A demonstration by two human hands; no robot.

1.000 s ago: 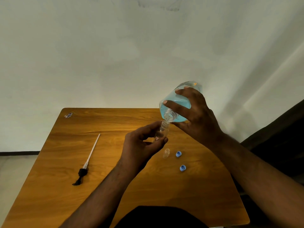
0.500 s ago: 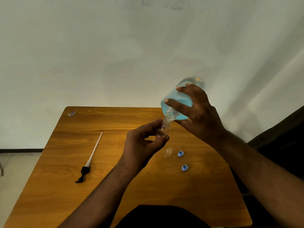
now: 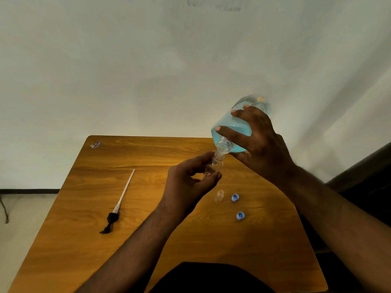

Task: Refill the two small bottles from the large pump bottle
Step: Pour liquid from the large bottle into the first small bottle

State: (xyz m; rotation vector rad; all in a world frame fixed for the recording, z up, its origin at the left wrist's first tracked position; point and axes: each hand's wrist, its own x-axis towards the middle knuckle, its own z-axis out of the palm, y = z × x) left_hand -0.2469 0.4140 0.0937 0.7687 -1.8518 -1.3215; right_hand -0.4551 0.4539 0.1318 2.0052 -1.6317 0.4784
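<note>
My right hand [image 3: 260,142] grips the large clear bottle [image 3: 234,123] of blue liquid, tilted steeply with its open neck pointing down and left. Its neck meets the mouth of a small clear bottle [image 3: 215,163], which my left hand [image 3: 188,182] holds upright between thumb and fingers above the table. The second small clear bottle [image 3: 219,196] stands uncapped on the wooden table [image 3: 148,208], just below my left hand. Two blue caps lie near it, one cap [image 3: 235,197] beside it and the other cap [image 3: 240,215] nearer to me.
The pump head with its long white tube [image 3: 118,206] lies on the left half of the table. A small wrapper [image 3: 95,144] sits at the far left corner. A pale wall rises behind the table; a dark surface stands at the right.
The large bottle has tilted a little more steeply, its base raised higher, while its neck stays at the small bottle's mouth. My left hand has hardly moved.
</note>
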